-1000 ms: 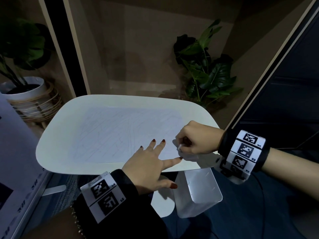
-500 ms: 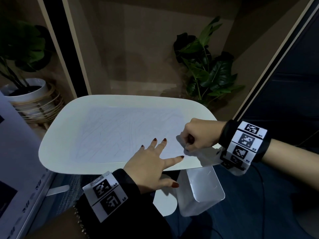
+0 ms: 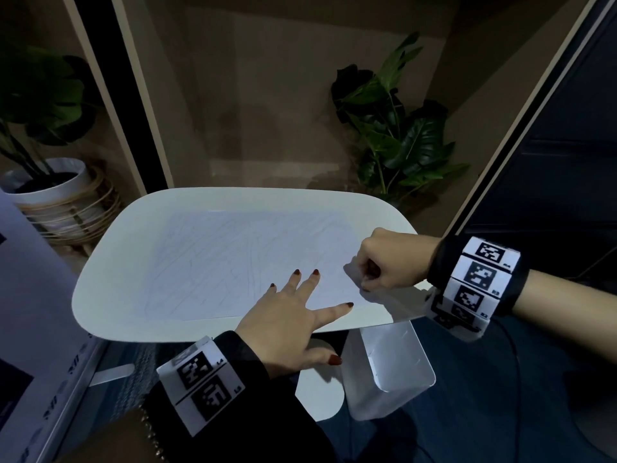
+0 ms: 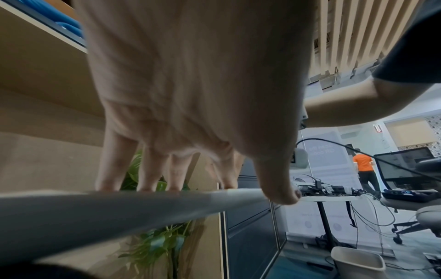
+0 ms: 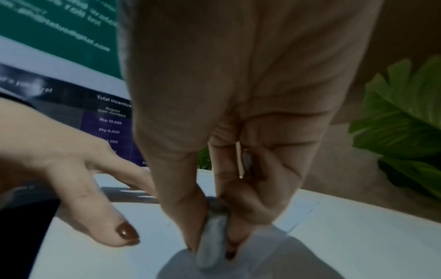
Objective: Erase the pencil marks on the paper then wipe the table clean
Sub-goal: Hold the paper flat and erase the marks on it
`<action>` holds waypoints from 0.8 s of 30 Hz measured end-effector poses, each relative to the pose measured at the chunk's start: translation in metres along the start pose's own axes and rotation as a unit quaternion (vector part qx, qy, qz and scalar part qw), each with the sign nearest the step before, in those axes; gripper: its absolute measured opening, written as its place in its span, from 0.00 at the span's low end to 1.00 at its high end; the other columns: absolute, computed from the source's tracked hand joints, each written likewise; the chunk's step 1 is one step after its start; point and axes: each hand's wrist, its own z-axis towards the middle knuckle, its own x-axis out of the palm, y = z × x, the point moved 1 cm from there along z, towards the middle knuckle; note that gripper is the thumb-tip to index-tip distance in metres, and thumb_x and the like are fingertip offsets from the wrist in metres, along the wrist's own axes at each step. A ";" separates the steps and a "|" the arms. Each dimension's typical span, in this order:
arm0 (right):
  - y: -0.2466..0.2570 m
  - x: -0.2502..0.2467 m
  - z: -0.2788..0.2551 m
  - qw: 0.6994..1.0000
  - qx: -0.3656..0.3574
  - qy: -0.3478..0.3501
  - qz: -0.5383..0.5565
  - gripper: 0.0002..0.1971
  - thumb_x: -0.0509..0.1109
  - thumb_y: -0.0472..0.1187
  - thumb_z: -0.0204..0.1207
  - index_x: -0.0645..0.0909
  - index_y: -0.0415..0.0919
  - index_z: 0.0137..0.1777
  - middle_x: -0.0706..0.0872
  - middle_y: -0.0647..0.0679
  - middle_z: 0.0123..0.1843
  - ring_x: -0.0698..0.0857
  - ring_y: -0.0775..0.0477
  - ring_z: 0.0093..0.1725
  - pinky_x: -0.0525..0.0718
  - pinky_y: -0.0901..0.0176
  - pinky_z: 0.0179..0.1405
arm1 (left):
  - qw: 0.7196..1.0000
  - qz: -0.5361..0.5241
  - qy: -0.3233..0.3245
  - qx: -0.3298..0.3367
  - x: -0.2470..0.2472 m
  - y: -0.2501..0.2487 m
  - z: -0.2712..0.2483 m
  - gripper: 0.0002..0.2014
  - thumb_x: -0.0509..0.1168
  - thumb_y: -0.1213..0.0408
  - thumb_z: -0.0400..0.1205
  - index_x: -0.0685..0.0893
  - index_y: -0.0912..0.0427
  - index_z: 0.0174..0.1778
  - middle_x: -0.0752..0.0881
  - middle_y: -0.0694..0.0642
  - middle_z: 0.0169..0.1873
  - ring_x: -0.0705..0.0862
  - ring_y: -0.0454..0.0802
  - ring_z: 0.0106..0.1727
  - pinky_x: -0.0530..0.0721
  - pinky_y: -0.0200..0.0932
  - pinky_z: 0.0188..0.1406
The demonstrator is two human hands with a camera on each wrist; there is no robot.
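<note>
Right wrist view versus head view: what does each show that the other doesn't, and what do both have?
Only the right wrist view shows the pale eraser pinched between thumb and fingertips, its tip down on the paper.

Only the head view shows the whole sheet with its faint pencil marks, the full white table and the white bin below its near edge.

Both show the right hand at the sheet's right edge and the left hand with fingers spread flat on the paper.

Likely open office: monitor (image 4: 403, 166) on desk, swivel chair (image 4: 420, 213), trailing cables, printed banner (image 5: 71, 28), potted plants (image 3: 397, 135).
</note>
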 end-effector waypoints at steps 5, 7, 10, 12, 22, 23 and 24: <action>-0.003 0.003 -0.002 1.000 0.005 0.008 0.009 0.08 0.73 0.43 0.76 0.88 0.39 0.40 0.86 0.49 0.34 0.80 0.50 0.37 0.80 0.59 0.41 | 1.000 0.005 0.001 0.000 0.000 0.000 0.000 0.36 0.53 0.32 0.82 0.39 0.27 0.82 0.34 0.58 0.85 0.38 0.62 0.86 0.51 0.63 0.82; -0.010 -0.002 -0.003 1.000 0.016 -0.020 0.000 0.07 0.72 0.41 0.75 0.88 0.39 0.40 0.88 0.48 0.35 0.82 0.49 0.39 0.81 0.57 0.42 | 1.000 0.004 0.002 -0.001 -0.001 0.000 0.000 0.36 0.53 0.32 0.82 0.39 0.27 0.82 0.34 0.58 0.85 0.38 0.62 0.86 0.51 0.63 0.82; -0.016 -0.006 -0.004 0.987 0.025 -0.119 0.109 0.02 0.75 0.42 0.77 0.86 0.46 0.48 0.87 0.51 0.31 0.81 0.56 0.31 0.75 0.67 0.35 | 1.000 -0.001 0.010 -0.003 -0.003 0.001 -0.001 0.35 0.52 0.33 0.83 0.41 0.27 0.82 0.35 0.58 0.86 0.38 0.61 0.86 0.51 0.62 0.83; -0.019 -0.001 -0.006 0.955 0.054 -0.153 0.248 0.05 0.75 0.40 0.78 0.83 0.45 0.50 0.86 0.53 0.27 0.79 0.58 0.24 0.75 0.70 0.30 | 1.000 -0.004 0.020 -0.005 -0.006 0.000 -0.001 0.35 0.52 0.33 0.83 0.42 0.28 0.83 0.35 0.58 0.86 0.38 0.61 0.86 0.50 0.64 0.83; -0.029 0.051 -0.011 0.905 0.099 -0.203 0.361 0.04 0.75 0.38 0.76 0.84 0.43 0.42 0.86 0.51 0.28 0.87 0.48 0.34 0.87 0.49 0.47 | 1.000 0.002 0.017 -0.001 -0.005 0.002 -0.005 0.35 0.49 0.30 0.81 0.41 0.27 0.82 0.35 0.59 0.85 0.38 0.61 0.86 0.45 0.62 0.83; -0.030 0.054 -0.010 0.902 0.096 -0.212 0.364 0.04 0.75 0.38 0.76 0.84 0.45 0.41 0.86 0.50 0.29 0.87 0.45 0.36 0.87 0.45 0.49 | 1.000 0.000 0.015 -0.001 -0.004 0.002 -0.006 0.35 0.49 0.30 0.81 0.40 0.27 0.82 0.35 0.59 0.85 0.38 0.60 0.86 0.46 0.61 0.83; -0.029 0.056 -0.011 0.899 0.088 -0.220 0.369 0.04 0.74 0.38 0.75 0.84 0.46 0.41 0.86 0.47 0.31 0.87 0.43 0.38 0.87 0.43 0.50 | 1.000 -0.002 0.012 -0.001 -0.004 0.002 -0.006 0.35 0.49 0.29 0.81 0.40 0.26 0.82 0.35 0.58 0.86 0.38 0.60 0.86 0.47 0.60 0.83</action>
